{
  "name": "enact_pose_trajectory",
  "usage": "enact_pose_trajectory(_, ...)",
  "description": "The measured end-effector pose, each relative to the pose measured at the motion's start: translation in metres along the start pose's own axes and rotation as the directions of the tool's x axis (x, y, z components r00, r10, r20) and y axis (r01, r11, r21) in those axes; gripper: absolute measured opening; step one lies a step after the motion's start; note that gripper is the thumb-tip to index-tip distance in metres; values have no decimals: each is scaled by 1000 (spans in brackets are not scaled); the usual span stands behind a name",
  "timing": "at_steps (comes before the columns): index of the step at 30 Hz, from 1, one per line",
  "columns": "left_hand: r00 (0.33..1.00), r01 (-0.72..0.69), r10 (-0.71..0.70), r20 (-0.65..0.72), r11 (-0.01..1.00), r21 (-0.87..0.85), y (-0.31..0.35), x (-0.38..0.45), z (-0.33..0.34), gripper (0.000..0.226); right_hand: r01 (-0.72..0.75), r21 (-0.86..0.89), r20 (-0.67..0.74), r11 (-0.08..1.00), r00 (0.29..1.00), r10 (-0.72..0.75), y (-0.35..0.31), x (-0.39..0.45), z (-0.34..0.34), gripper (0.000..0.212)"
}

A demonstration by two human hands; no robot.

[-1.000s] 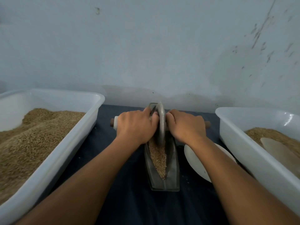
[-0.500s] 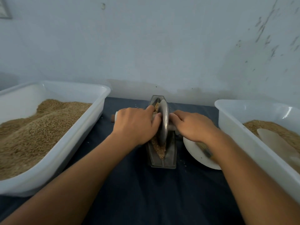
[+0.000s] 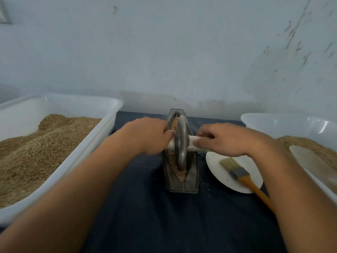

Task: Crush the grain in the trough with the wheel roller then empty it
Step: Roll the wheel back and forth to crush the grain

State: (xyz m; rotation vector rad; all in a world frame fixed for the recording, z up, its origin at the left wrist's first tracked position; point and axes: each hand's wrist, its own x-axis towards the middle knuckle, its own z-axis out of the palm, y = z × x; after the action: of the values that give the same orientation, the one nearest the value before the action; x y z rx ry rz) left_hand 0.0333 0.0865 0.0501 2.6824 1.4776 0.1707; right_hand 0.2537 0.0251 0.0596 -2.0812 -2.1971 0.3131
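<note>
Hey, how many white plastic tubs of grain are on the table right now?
2. One white tub sits left of the trough, heaped with grain. The other tub sits at the right edge, partly cut off; more could lie outside the frame.

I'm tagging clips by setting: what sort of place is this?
Probably a small hand grain-processing workbench: large white plastic tubs of brown grain, a narrow metal trough with a metal wheel roller, set on dark blue cloth against a bare scuffed wall.

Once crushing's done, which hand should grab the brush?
Right. The right hand is just above the brush on the plate; the left hand sits across the wheel roller.
</note>
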Motion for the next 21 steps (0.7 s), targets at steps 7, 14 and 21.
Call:
enact_pose_trajectory(7,996,28,-39,77,990,136,-5,-12,-21,24,-25,-1,-11,1000,1000,24,-3,-6,-4,26)
enact_pose_trajectory(14,996,34,-47,72,985,166,1,-18,-22,26,-44,-40,-31,998,999,43,-9,-15,-10,32)
enact_pose_trajectory(21,995,49,-65,76,979,199,4,-19,-22,29,-43,-157,-28,987,999,39,-23,-27,-22,34)
